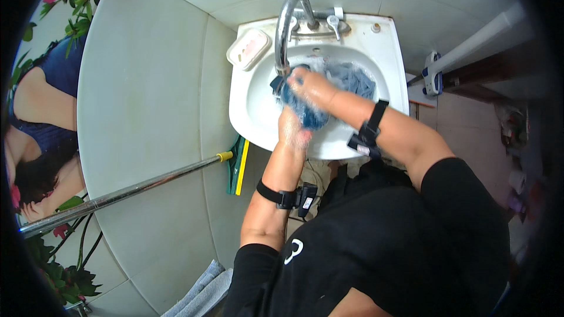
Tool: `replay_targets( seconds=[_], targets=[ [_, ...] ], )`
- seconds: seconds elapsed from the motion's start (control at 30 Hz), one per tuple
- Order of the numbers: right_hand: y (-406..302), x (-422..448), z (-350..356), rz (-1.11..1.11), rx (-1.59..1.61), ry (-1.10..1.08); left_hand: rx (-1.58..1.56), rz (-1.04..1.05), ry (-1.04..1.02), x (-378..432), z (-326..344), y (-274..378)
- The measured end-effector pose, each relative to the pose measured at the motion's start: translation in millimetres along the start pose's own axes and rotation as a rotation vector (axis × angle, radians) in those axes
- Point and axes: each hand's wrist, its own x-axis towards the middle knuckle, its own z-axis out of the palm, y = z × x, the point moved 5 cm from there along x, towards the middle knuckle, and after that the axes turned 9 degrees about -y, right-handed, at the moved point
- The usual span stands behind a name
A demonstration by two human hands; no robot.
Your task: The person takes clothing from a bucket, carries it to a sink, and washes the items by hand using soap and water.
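Observation:
Over a white ceramic washbasin [257, 110], both of my hands are wet and on a soaked blue cloth [313, 116]. My left hand [294, 127] grips its lower end, palm towards the cloth. Above it and to the right, my right hand [308, 84] has the cloth's upper part, just beside the faucet spout [282, 64]. Motion and water blur the fingers. A grey-blue wet cloth [352, 80] lies in sudsy water at the basin's right side, partly behind my right forearm.
A soap dish [249, 49] sits on the basin's left rim, and tap handles [334, 25] stand at the back. A squeegee [238, 165] with a long metal pole is at the left by the tiled wall. Grey-blue towels [205, 288] hang low at the left. A white pole [478, 37] slants at the right.

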Motion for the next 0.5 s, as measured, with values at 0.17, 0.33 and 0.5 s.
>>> replay_targets(
  seconds=[0.17,0.33,0.5],
  targets=[
    [-52,-43,29,-0.253,0.093,-0.206,0.006,0.054,0.139,-10,-7,17],
    [22,-5,10,0.142,0.289,-0.081,0.190,0.039,0.208,-6,-12,12],
    [58,-16,-18,0.506,0.571,-0.201,1.102,0.182,0.133,-26,4,27]
  ],
)
